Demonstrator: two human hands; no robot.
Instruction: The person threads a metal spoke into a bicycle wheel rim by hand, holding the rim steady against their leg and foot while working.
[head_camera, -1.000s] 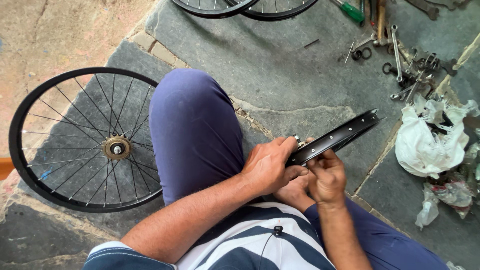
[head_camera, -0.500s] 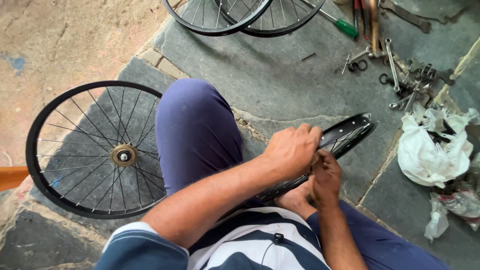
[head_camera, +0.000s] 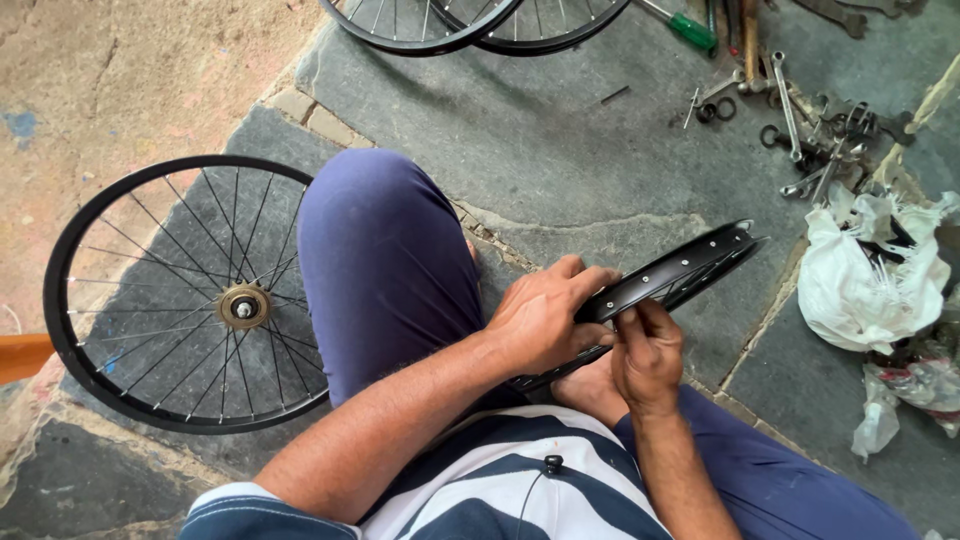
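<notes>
- Person sits on the floor (head_camera: 600, 170): dark grey stone slabs, cracked joints, mortar lines running diagonally.
- Top left, the slabs end at a sandy, reddish patch of ground (head_camera: 130, 90) with a blue smear on it.
- Bare black rim (head_camera: 690, 270), no spokes, drilled holes showing, lies across the lap and juts out right over the slabs.
- Left hand (head_camera: 545, 320) wraps over the rim from above, fingers curled shut around its edge.
- Right hand (head_camera: 648, 352) sits just beside the left one, fingertips pinched at the rim's inner face; can't tell whether anything small is between them.
- Left knee in blue trousers (head_camera: 385, 270) is raised; striped shirt (head_camera: 520, 490) at bottom of view.
- Built spoked wheel (head_camera: 185, 295) with a brass-coloured hub lies flat on the slabs left of the knee, partly under it.
- Two more wheels (head_camera: 470, 25) overlap at the top edge, only their lower arcs in view.
- Top right: loose scatter of spanners (head_camera: 800, 120) and small metal bits, plus a green-handled screwdriver (head_camera: 690, 28).
- Right edge: crumpled white plastic bag (head_camera: 865, 275) with dark parts sticking out, a second, clearer bag below it.
- Orange object (head_camera: 22, 355) at the left edge, mostly cut off.
</notes>
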